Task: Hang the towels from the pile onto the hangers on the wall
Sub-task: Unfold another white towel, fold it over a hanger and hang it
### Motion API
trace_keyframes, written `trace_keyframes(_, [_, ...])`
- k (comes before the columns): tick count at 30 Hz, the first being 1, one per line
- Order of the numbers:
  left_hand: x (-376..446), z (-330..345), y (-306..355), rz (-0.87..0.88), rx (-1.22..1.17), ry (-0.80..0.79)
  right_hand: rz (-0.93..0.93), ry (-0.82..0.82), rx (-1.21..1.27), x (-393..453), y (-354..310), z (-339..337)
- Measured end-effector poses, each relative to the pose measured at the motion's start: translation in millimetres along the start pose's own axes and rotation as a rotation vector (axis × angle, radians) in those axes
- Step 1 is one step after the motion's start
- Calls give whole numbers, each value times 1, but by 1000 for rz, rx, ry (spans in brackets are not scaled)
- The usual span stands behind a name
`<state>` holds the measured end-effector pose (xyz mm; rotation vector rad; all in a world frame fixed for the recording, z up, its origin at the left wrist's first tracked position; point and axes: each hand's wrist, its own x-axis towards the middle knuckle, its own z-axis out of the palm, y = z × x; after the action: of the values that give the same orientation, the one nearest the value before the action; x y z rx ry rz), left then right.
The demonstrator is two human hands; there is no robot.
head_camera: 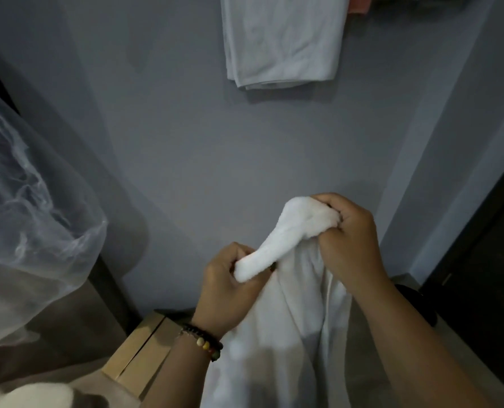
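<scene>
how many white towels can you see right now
3: one white towel gripped by both hands, left hand and right hand; one hanging on the wall; part of one at bottom left. More may be hidden.

The room I'm working in is dim and the whole view has a cool, grey-blue cast. The brightest thing is the white towel [289, 290] bunched between my hands; its top fold near my right hand [348, 240] is blown out, with no weave showing. A soft shadow falls on the wall [186, 142] just below the hung towel [283, 39] far up. The far right edge sinks to near black. Straight wall lines bow toward the corners. Everything looks soft and smeared, and my left hand [230, 287] is slightly blurred.
</scene>
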<state>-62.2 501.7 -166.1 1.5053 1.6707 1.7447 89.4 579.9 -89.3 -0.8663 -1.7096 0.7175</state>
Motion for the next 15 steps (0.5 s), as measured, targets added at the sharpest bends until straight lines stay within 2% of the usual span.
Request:
trace_keyframes(3, [20,-13,-31,-131,26,-194,25,100,-1,35,0,5])
trace_keyframes(5, [36,-20,-46,-164,77,-176,29,101,-55,51,4,10])
trace_keyframes(9, [70,-23,-52,-119,98,-48,46,-61,-202,62,23,26])
trace_keyframes(15, [108,-20,-37,-12,-25,-19,63,-384,-187,53,52,49])
